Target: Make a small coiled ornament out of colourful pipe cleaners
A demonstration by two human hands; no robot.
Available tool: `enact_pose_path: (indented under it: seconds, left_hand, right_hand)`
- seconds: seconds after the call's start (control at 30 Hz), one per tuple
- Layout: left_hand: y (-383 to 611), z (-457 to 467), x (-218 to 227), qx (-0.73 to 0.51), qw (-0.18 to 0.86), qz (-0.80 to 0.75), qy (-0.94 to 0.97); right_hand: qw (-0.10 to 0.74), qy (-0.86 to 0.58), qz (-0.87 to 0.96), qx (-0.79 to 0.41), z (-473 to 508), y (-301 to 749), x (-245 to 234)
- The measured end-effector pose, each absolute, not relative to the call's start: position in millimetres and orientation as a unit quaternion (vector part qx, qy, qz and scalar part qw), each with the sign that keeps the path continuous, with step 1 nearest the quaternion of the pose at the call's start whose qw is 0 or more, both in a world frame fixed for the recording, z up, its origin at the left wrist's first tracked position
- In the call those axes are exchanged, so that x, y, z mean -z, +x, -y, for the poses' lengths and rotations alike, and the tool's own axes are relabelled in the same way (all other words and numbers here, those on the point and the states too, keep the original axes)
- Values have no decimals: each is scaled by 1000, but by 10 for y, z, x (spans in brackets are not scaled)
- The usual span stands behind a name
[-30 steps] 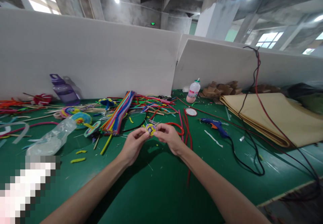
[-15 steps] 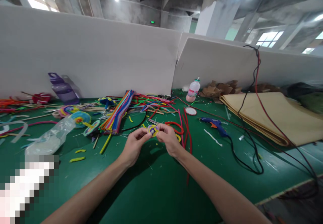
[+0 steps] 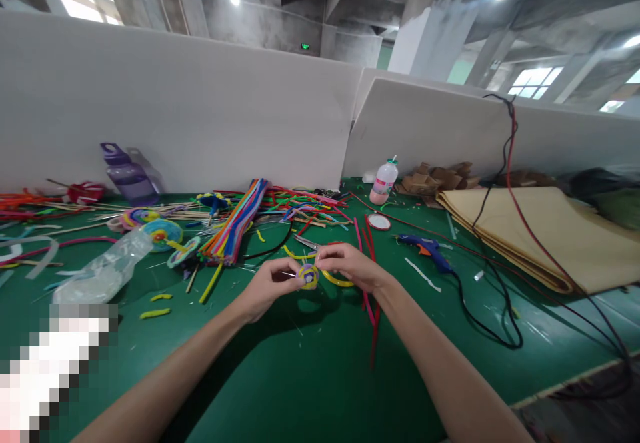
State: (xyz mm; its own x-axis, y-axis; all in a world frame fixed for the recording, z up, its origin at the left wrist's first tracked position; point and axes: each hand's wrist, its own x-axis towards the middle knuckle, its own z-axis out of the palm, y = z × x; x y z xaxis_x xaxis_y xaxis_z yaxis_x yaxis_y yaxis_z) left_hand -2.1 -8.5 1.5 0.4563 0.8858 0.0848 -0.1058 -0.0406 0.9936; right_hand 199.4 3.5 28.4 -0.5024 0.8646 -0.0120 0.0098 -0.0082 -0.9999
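Near the middle of the table, a small coiled pipe-cleaner disc [image 3: 309,276] in purple and yellow is pinched at its left edge by my left hand [image 3: 270,288]. My right hand [image 3: 353,266] is at the disc's upper right with fingers curled and tips together. Whatever lies between those tips is too small to make out. Just behind the hands lie scissors [image 3: 305,242], partly covered by my right hand. A yellow pipe cleaner [image 3: 337,282] curves out from under that hand, and red pipe cleaners [image 3: 375,323] lie to its right.
A bundle of colourful pipe cleaners [image 3: 235,226] lies left of centre, near a clear plastic bag [image 3: 103,270] and coiled pipe-cleaner pieces [image 3: 163,234]. On the right are a blue glue gun [image 3: 425,248] with its cord, brown paper [image 3: 530,230], and a pink-labelled bottle [image 3: 385,182]. A purple bottle [image 3: 130,175] stands back left.
My right hand has shifted up and right, its fingers now at the disc's upper edge. The disc has moved slightly down and right in my left hand, and more of the scissors shows.
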Motion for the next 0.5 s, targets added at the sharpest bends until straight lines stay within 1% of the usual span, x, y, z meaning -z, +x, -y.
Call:
enact_pose_path:
  seconds: [0.23,0.4,0.5]
  left_hand:
    - [-20,85,-40,-389,659,-307,565]
    - [-29,80,-14,-392,686,-296,537]
    - [-45,76,3,-389,701,-293,521]
  right_hand:
    - [283,-334,606,-664,-47,1997,-224]
    - [296,-313,603,-672,-25,1943,-207]
    - [323,-302,617,-652,-11,1909,-225]
